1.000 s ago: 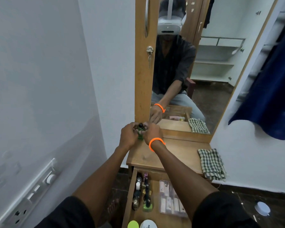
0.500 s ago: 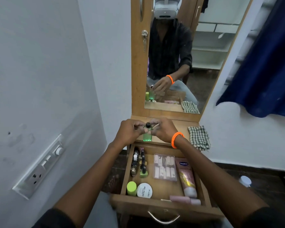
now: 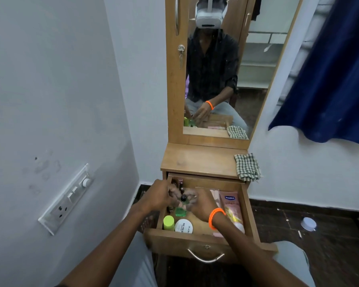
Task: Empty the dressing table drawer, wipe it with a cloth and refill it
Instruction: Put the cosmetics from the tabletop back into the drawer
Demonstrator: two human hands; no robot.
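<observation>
- The pink tube (image 3: 232,212) lies at the right side of the drawer (image 3: 249,216). A blue patch near its top reads "Vaseline".
- The round white jar (image 3: 183,226) sits near the front of the drawer, at about 7 o'clock from the middle. Its lid reads "NAIL POLISH" and more words that are too small to read.
- A lime green cap (image 3: 168,222) stands just beside the jar, at its 9 o'clock.
- The drawer is light brown wood and is pulled out. It has a curved silver handle (image 3: 205,256) on the front.
- It is still full of small things. Some dark little bottles at the back left corner are blurry.
- Both hands are over the drawer and hold one small green bottle (image 3: 181,210) with a black cap.
- The left hand (image 3: 155,198) has its fingers curled round the bottle from 9 o'clock.
- The right hand (image 3: 199,201) pinches the bottle from 3 o'clock. It has an orange band (image 3: 216,216) on the wrist.
- The bottle hangs above the left part of the drawer, near the jar and the green cap.
- A green and white checked cloth (image 3: 247,167) lies folded on the table top (image 3: 195,160), at 1 o'clock from the drawer. It hangs a bit over the right edge.
- A tall mirror (image 3: 222,69) stands at 12 o'clock.
- A white switch board (image 3: 67,198) is on the wall at 9 o'clock.
- A blue cloth (image 3: 330,69) hangs at 2 o'clock.
</observation>
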